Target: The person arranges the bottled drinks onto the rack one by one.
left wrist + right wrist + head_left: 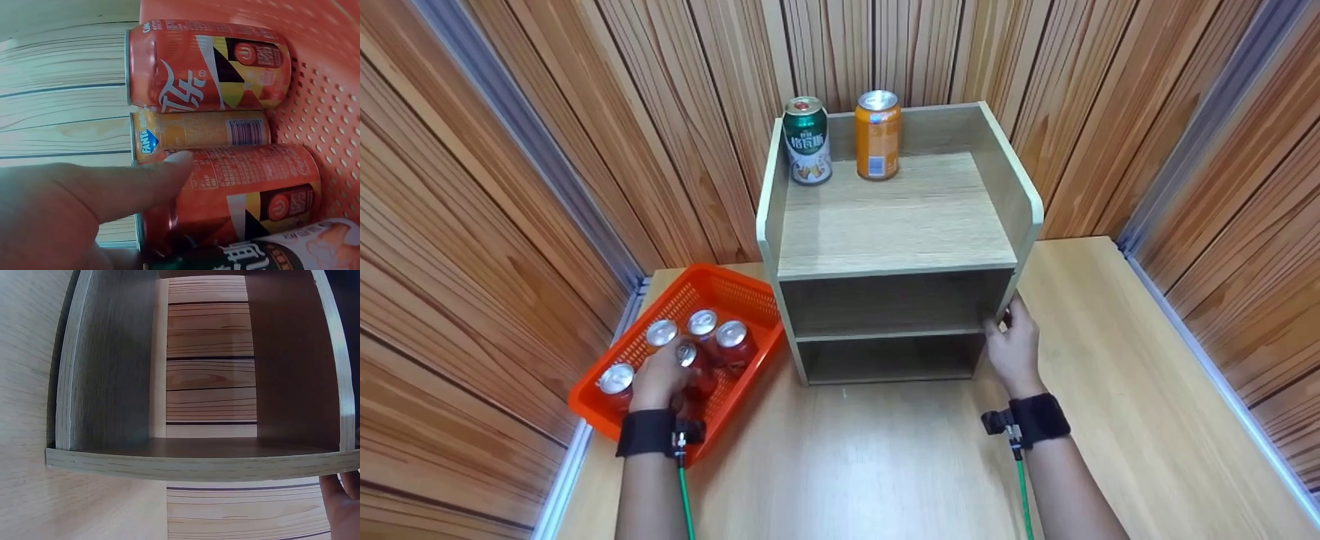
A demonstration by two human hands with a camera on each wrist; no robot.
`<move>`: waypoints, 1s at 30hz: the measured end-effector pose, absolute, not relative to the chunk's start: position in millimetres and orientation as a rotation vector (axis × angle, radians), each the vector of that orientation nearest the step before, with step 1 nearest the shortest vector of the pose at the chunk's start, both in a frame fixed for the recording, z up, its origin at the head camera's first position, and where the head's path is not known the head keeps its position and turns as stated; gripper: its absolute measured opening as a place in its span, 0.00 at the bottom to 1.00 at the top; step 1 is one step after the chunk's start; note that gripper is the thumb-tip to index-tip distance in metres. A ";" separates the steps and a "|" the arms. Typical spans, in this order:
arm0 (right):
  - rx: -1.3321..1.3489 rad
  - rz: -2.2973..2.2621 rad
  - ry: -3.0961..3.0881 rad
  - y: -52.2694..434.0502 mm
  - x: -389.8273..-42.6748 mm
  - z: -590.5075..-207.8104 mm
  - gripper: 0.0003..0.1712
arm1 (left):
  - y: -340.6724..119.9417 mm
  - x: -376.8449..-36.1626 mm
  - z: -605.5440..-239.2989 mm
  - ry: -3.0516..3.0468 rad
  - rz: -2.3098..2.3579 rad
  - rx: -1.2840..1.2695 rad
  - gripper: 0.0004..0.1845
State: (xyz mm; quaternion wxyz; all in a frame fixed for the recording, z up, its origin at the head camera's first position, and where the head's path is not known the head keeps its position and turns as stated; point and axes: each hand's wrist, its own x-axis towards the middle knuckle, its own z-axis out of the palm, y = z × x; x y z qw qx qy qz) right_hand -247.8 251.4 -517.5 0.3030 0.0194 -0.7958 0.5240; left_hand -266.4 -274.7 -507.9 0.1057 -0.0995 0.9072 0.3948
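My left hand (658, 375) reaches down into the orange-red basket (619, 345). In the left wrist view its thumb (140, 185) lies against the side of a red cola can (253, 169), with the hand round the top end. Beside that can are an orange Fanta can (208, 130), another red cola can (185, 64) and a green-and-white can (304, 242). My right hand (1014, 349) grips the right side panel of a small wooden shelf (896, 268); in the right wrist view its fingers (343, 509) lie along the panel's outer side.
On the shelf's top board stand a green-and-white can (808, 142) and an orange can (877, 139). Two open compartments lie below. Wood-panelled walls (697, 127) enclose the wooden table (885, 457) at the back and sides. Green cables (685, 495) trail from both wrist straps.
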 end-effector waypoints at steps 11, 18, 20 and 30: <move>0.031 1.413 -2.095 248.3 -247.2 -517.7 0.35 | -277.6 -258.6 -493.2 3.006 0.921 -0.191 0.33; 0.018 1.415 -2.102 249.5 -245.9 -517.9 0.33 | -271.3 -244.3 -462.5 3.123 0.837 -0.184 0.36; 0.015 1.413 -2.093 249.7 -246.3 -517.9 0.32 | -268.6 -238.7 -452.2 3.153 0.798 -0.163 0.36; 0.059 1.404 -2.069 248.2 -250.0 -518.6 0.34 | -247.3 -209.4 -403.5 3.295 0.657 0.013 0.34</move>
